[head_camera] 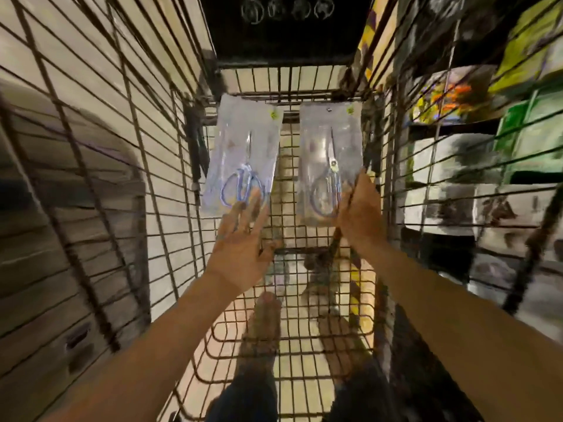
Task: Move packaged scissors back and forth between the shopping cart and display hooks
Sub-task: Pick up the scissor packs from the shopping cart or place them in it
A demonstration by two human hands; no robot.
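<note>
Two clear plastic packs of scissors held up over the wire shopping cart [304,300], side by side and apart, each with a small green mark at the top right corner. Left pack [243,153] has blue-handled scissors, blades pointing up; left hand [240,242] is under its lower edge, fingers fairly straight, grip unclear through blur. Right pack [330,156] has pale, silvery scissors with a round pivot screw; right hand [359,214] pinches its lower right corner, thumb on the front.
</note>
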